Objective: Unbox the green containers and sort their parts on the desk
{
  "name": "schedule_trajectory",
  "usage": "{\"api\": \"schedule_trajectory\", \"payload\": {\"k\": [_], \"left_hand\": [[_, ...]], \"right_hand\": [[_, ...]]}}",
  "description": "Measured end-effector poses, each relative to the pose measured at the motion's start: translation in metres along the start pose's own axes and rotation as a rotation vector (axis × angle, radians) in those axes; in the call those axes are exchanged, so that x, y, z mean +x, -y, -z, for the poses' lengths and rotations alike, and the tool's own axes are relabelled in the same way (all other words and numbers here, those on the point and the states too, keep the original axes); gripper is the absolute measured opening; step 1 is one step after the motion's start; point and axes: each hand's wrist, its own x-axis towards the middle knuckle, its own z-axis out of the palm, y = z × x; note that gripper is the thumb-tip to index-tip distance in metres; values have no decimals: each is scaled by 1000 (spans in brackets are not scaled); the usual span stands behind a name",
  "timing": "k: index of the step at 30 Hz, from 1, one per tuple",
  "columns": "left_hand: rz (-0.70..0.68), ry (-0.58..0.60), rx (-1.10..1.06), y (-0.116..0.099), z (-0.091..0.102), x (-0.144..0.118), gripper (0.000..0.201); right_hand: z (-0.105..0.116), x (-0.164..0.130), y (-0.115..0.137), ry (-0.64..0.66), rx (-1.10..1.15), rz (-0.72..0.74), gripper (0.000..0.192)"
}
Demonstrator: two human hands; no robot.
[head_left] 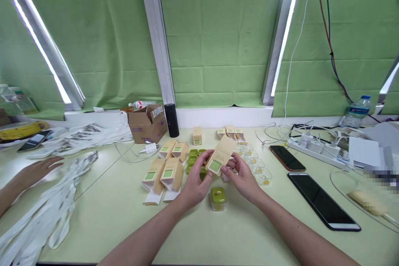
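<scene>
Between my two hands is a small tan cardboard box [225, 149] with a green square on its front, tilted above the table. My left hand [197, 178] is closed on its left side, and my right hand [242, 176] grips its lower right edge. Just below them stands a small clear container with a green lid [217, 198]. Behind my left hand sit several green lids [193, 158], partly hidden by it. Several clear containers [258, 166] with a bit of yellow inside lie beyond my right hand. To the left are several tan boxes [172, 172] with open flaps.
A brown carton [148, 124] and a black cylinder [171, 120] stand at the back. Two phones [322, 199] and a power strip [318, 151] with tangled cables lie right. White straps [46, 212] cover the left, near another person's hand [37, 172].
</scene>
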Motion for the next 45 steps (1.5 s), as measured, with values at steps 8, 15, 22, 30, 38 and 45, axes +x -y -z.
{"api": "schedule_trajectory", "payload": {"k": [8,15,22,30,38,45], "left_hand": [[18,-14,-43,1,-1,1,57],[17,2,-32,3,3,-1,67],[30,-8,-11,1,2,-2,54],[17,10,-16,6,0,-1,53],[10,23,-13,4,1,-2,54],[-52,83,92,3,3,-3,61]], "right_hand": [[-1,0,1,-16,28,-20,62],[0,2,-3,-29,90,-48,61],[0,3,-2,-22,97,-36,63],[0,4,-4,-31,118,-49,64],[2,6,-9,-43,147,-70,64],[2,6,-3,-59,199,-117,64]]}}
